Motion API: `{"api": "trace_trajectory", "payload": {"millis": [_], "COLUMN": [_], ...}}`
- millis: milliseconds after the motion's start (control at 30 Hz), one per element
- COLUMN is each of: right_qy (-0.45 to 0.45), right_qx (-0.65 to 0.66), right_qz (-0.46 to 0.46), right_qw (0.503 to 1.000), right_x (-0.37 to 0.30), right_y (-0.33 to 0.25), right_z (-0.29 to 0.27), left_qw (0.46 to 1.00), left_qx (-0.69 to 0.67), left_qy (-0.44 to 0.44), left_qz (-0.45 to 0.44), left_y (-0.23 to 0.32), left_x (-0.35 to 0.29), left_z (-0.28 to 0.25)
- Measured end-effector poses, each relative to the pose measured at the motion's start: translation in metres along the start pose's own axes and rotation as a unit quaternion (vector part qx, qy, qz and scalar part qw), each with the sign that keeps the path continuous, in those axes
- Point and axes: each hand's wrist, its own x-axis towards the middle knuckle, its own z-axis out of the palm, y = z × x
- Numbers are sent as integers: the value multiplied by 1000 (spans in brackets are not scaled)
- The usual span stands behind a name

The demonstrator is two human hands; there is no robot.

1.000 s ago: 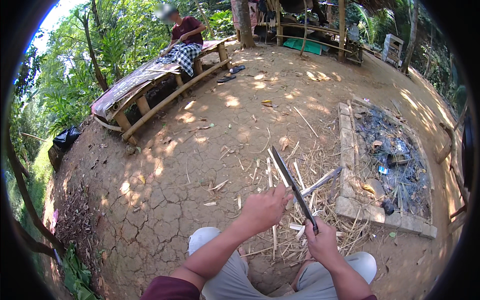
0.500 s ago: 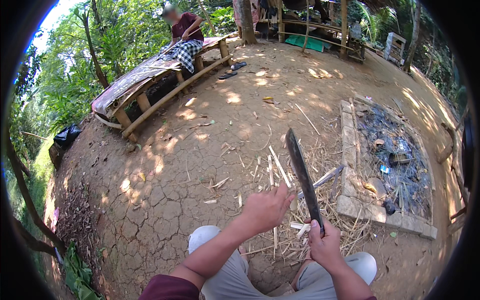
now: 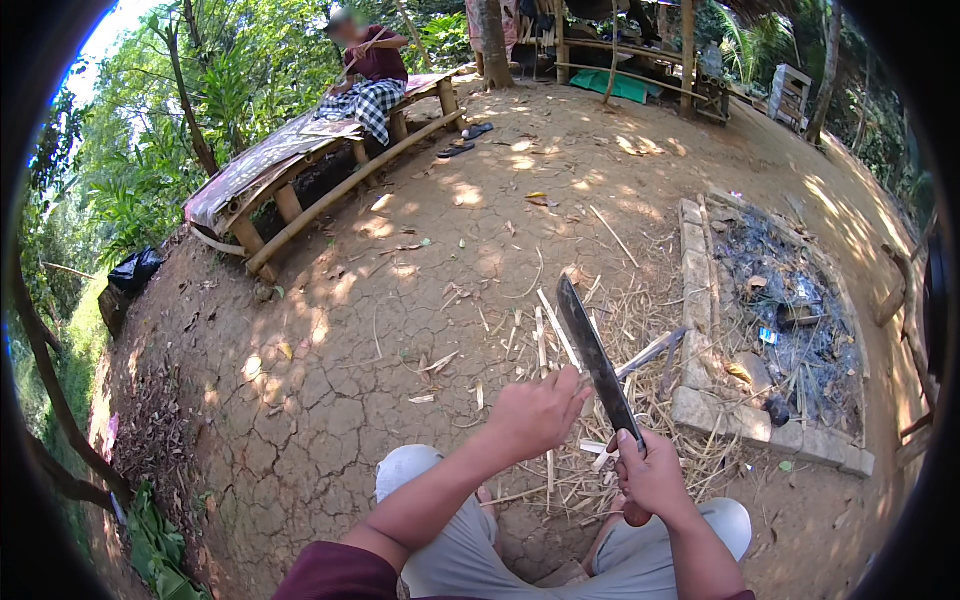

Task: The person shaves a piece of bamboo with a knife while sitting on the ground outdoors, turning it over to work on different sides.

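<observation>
My right hand (image 3: 648, 470) grips a machete by its brown wooden handle. The dark machete blade (image 3: 596, 356) slants up and away to the left, past the fingers of my left hand (image 3: 540, 408). That left hand is closed, its back turned up, close beside the blade; whatever it holds is hidden under the fingers. Below and beyond the hands, split wood strips (image 3: 556, 325) and thin shavings (image 3: 580, 482) lie scattered on the ground between my knees and farther out. A longer dark piece of wood (image 3: 655, 350) lies behind the blade.
To the right lies a brick-edged fire pit (image 3: 695, 300) with ash and litter. At the far left, a person (image 3: 375, 65) sits on a bamboo platform (image 3: 340, 205), holding a thin stick. Sandals (image 3: 455, 150) lie beside it. Cracked soil (image 3: 300, 420) spreads to the left.
The machete has turned in my right hand, showing more of its flat side, and its tip has shifted left and slightly nearer. My left hand has barely moved. The seated person's arms have risen.
</observation>
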Motion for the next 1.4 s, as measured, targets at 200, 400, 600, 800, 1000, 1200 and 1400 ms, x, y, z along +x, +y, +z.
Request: {"api": "trace_trajectory", "payload": {"millis": [200,400,600,800,1000,1200,1400], "right_qy": [150,114,38,139,102,26,144], "right_qx": [-165,-292,-99,-118,-300,-92,-195], "right_qz": [-300,-207,-88,-270,-197,-74,-269], "right_qw": [928,927,990,945,928,993,932], "right_x": [-9,6,1,-17,6,8,-9], "right_y": [9,22,21,13,13,17,5], "right_z": [5,3,-4,-7,6,-7,4], "left_qw": [999,1000,999,1000,1000,1000,1000], "left_qx": [-23,7,-8,-16,14,0,10], "left_qy": [-24,-21,-48,-11,15,0,-2], "left_qz": [-9,-16,-18,17,11,10,3], "left_y": [4,-1,4,3,-2,-3,-3], "left_x": [1,-4,1,8,-3,0,0], "left_z": [-2,7,-1,6,9,6,6]}}
